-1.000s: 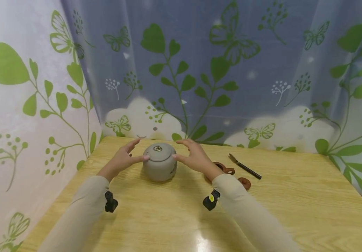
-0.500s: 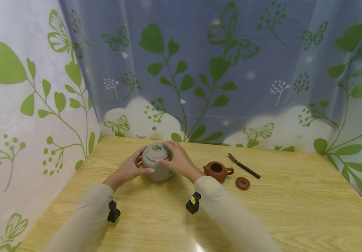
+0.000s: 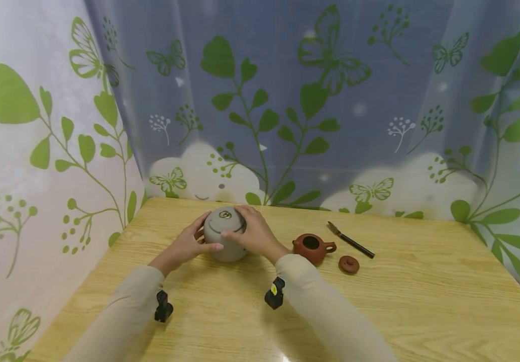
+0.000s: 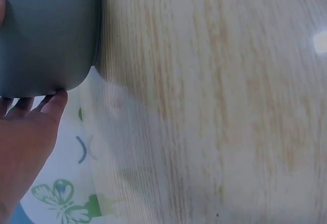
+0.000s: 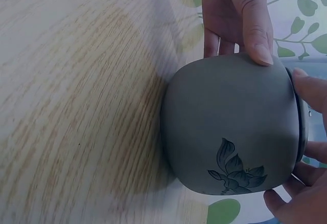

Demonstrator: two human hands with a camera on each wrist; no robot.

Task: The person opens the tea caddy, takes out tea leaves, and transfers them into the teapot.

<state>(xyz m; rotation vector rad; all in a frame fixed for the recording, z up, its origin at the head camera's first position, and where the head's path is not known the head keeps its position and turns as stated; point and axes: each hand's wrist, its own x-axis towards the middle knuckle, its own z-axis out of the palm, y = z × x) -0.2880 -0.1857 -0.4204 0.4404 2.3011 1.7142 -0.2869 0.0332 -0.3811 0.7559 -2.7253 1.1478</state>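
A grey round jar (image 3: 225, 250) stands on the table; a dark lotus drawing shows on its side in the right wrist view. Its lid (image 3: 216, 221) sits on top with a small ring-shaped knob, and a dark line runs between lid and body. My left hand (image 3: 185, 247) holds the body from the left, thumb in front and fingers behind. With thumb and fingers spread across the lid's edge, my right hand (image 3: 258, 232) grips it. The right wrist view shows the right fingertips (image 5: 276, 203) at the seam between lid and body.
A reddish-brown teapot (image 3: 318, 254) without its lid stands to the right. Its small lid (image 3: 348, 265) lies beside it. Behind them lies a slim dark-handled tool (image 3: 353, 242) with a brownish tip. A patterned curtain (image 3: 287, 125) borders the wooden table (image 3: 422, 281).
My right hand has moved left onto the jar's lid, uncovering the teapot. My left hand has closed in round the jar's body. Over the last half second little has shifted.
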